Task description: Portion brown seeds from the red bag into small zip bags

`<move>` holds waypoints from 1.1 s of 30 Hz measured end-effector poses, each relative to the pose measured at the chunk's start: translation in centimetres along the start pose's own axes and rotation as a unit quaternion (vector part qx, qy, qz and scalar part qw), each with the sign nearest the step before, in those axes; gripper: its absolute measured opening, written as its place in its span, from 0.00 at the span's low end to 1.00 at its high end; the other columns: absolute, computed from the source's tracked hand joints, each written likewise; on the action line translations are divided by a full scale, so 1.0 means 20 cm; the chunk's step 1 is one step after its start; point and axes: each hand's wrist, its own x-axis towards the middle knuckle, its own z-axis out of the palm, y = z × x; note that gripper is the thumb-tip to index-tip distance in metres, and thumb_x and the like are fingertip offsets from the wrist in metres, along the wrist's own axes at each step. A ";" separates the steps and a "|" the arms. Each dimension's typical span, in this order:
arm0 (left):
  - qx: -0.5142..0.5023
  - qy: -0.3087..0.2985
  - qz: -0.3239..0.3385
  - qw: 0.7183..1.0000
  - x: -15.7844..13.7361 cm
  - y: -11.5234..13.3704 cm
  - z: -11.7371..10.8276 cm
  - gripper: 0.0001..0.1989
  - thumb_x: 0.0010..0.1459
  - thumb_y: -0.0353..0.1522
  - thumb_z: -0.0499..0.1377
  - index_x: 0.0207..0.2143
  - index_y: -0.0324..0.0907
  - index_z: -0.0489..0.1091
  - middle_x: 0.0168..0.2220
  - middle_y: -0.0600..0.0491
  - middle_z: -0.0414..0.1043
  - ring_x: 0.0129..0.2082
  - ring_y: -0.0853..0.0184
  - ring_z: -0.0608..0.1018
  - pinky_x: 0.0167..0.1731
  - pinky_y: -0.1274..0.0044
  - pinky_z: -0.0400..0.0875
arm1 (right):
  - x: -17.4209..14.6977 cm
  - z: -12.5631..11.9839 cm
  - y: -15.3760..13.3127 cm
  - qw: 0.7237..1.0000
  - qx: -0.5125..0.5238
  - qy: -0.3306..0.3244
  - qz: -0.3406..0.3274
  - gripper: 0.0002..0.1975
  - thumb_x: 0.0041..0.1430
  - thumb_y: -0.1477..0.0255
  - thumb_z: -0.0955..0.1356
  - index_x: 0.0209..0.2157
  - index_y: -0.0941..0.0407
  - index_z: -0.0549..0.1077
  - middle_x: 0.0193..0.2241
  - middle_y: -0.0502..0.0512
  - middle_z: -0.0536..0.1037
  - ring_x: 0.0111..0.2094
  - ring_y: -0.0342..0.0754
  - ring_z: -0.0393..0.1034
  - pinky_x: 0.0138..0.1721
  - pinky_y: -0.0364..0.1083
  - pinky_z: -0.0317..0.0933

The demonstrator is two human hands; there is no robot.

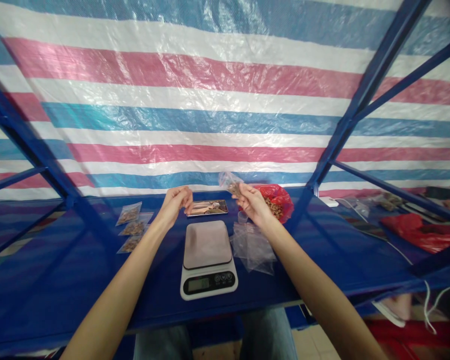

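My right hand [253, 202] pinches a small clear zip bag [231, 184] with brown bits in its lower part, held up beyond the scale. To the left, my left hand [177, 204] is closed with its fingers curled, and nothing shows in it. Between my forearms lies a white kitchen scale [208, 252], its metal plate bare and its display seeming to read zero. Just past my right hand is a red plastic bag [287, 197], open, with brown pieces [273, 206] inside. Flat clear bags [253, 250] lie right of the scale, by a small clear cup [242, 216].
Three filled zip bags [133, 228] lie on the blue table [78, 280] at left. A phone-like screen [208, 207] showing a picture lies behind the scale. Blue metal posts [332, 142] rise before a striped sheet [195, 120]. A white cable [390, 244] and another red bag [420, 231] are at right.
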 end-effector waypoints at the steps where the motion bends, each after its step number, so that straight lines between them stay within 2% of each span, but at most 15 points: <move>1: 0.017 0.006 0.002 1.000 0.00 -0.01 -0.04 0.23 0.63 0.44 0.56 0.20 0.45 0.53 0.16 0.61 0.56 0.14 0.73 0.66 0.20 0.78 0.59 | 0.01 -0.05 -0.06 1.000 -0.002 0.018 -0.024 0.20 0.42 0.62 0.85 0.31 0.56 0.79 0.29 0.51 0.85 0.24 0.42 0.79 0.19 0.35 0.67; 4: 0.082 0.010 -0.006 0.997 -0.01 -0.08 -0.15 0.22 0.62 0.44 0.58 0.20 0.44 0.59 0.15 0.59 0.60 0.14 0.72 0.66 0.19 0.78 0.55 | 0.02 -0.26 -0.25 0.994 -0.038 0.075 -0.075 0.24 0.34 0.61 0.86 0.31 0.54 0.79 0.29 0.49 0.85 0.21 0.41 0.77 0.17 0.34 0.65; 7: 0.136 0.018 -0.016 0.990 -0.03 -0.16 -0.24 0.21 0.60 0.43 0.60 0.19 0.44 0.60 0.14 0.58 0.61 0.14 0.72 0.64 0.20 0.77 0.54 | 0.02 -0.50 -0.40 0.978 -0.133 0.114 -0.114 0.25 0.33 0.59 0.86 0.27 0.55 0.77 0.23 0.48 0.81 0.20 0.42 0.75 0.14 0.36 0.61; 9: 0.207 0.038 -0.002 0.978 -0.04 -0.20 -0.27 0.21 0.60 0.42 0.59 0.19 0.44 0.59 0.15 0.58 0.60 0.16 0.72 0.63 0.23 0.77 0.54 | 0.02 -0.65 -0.45 0.965 -0.198 0.133 -0.108 0.26 0.33 0.59 0.86 0.31 0.56 0.78 0.23 0.49 0.80 0.21 0.44 0.76 0.14 0.36 0.59; 11: 0.338 0.058 0.025 0.939 -0.05 -0.23 -0.27 0.19 0.60 0.40 0.57 0.19 0.43 0.58 0.17 0.59 0.59 0.19 0.72 0.62 0.26 0.77 0.53 | 0.01 -0.76 -0.48 0.953 -0.241 0.156 -0.091 0.28 0.32 0.59 0.86 0.34 0.56 0.79 0.27 0.50 0.82 0.23 0.44 0.76 0.16 0.37 0.61; 13: 0.464 0.055 0.041 0.883 -0.06 -0.25 -0.26 0.17 0.60 0.39 0.55 0.20 0.43 0.58 0.18 0.58 0.58 0.20 0.71 0.62 0.27 0.76 0.51 | 0.00 -0.82 -0.49 0.940 -0.287 0.163 -0.084 0.29 0.33 0.57 0.85 0.35 0.56 0.80 0.29 0.52 0.83 0.23 0.44 0.75 0.18 0.38 0.63; 15: 0.525 0.040 0.043 0.849 -0.08 -0.26 -0.24 0.16 0.60 0.38 0.53 0.21 0.43 0.59 0.19 0.58 0.60 0.20 0.71 0.62 0.28 0.75 0.51 | -0.01 -0.85 -0.50 0.922 -0.344 0.152 -0.095 0.28 0.37 0.54 0.84 0.37 0.56 0.81 0.29 0.52 0.82 0.23 0.43 0.73 0.18 0.39 0.62; 17: 0.549 0.033 0.047 0.834 -0.09 -0.26 -0.24 0.16 0.61 0.38 0.52 0.21 0.43 0.59 0.19 0.57 0.61 0.20 0.70 0.63 0.28 0.75 0.51 | -0.01 -0.84 -0.51 0.897 -0.400 0.145 -0.118 0.28 0.41 0.52 0.82 0.40 0.56 0.81 0.31 0.55 0.83 0.24 0.45 0.73 0.17 0.40 0.59; 19: 0.558 0.031 0.055 0.827 -0.09 -0.27 -0.24 0.17 0.62 0.39 0.51 0.21 0.43 0.58 0.20 0.57 0.62 0.21 0.70 0.64 0.28 0.75 0.52 | -0.01 -0.82 -0.51 0.875 -0.444 0.137 -0.137 0.30 0.43 0.51 0.81 0.42 0.56 0.81 0.34 0.57 0.84 0.27 0.48 0.76 0.19 0.41 0.62; 22: 0.564 0.029 0.066 0.823 -0.09 -0.28 -0.24 0.17 0.63 0.39 0.51 0.21 0.44 0.58 0.20 0.57 0.62 0.20 0.70 0.64 0.28 0.75 0.52 | 0.00 -0.76 -0.51 0.852 -0.484 0.116 -0.163 0.32 0.42 0.48 0.81 0.42 0.56 0.81 0.33 0.59 0.85 0.32 0.54 0.80 0.31 0.48 0.73; 24: 0.566 0.032 0.071 0.821 -0.10 -0.28 -0.24 0.17 0.63 0.39 0.52 0.21 0.44 0.58 0.19 0.57 0.62 0.20 0.71 0.63 0.28 0.75 0.52 | 0.01 -0.72 -0.52 0.838 -0.506 0.106 -0.176 0.33 0.42 0.46 0.80 0.42 0.55 0.81 0.32 0.59 0.85 0.32 0.56 0.81 0.35 0.51 0.75; 29: 0.562 0.043 0.070 0.823 -0.11 -0.25 -0.24 0.18 0.63 0.40 0.51 0.21 0.44 0.57 0.19 0.57 0.60 0.20 0.71 0.62 0.28 0.75 0.52 | 0.03 -0.64 -0.57 0.791 -0.576 0.091 -0.182 0.34 0.44 0.41 0.78 0.39 0.57 0.81 0.27 0.59 0.83 0.21 0.50 0.72 0.24 0.48 0.67; 33: 0.555 0.047 0.058 0.829 -0.12 -0.23 -0.24 0.18 0.63 0.40 0.51 0.21 0.44 0.58 0.20 0.57 0.60 0.21 0.71 0.63 0.28 0.75 0.53 | 0.05 -0.60 -0.59 0.752 -0.626 0.079 -0.193 0.32 0.49 0.41 0.75 0.35 0.58 0.82 0.27 0.61 0.83 0.24 0.51 0.74 0.27 0.48 0.66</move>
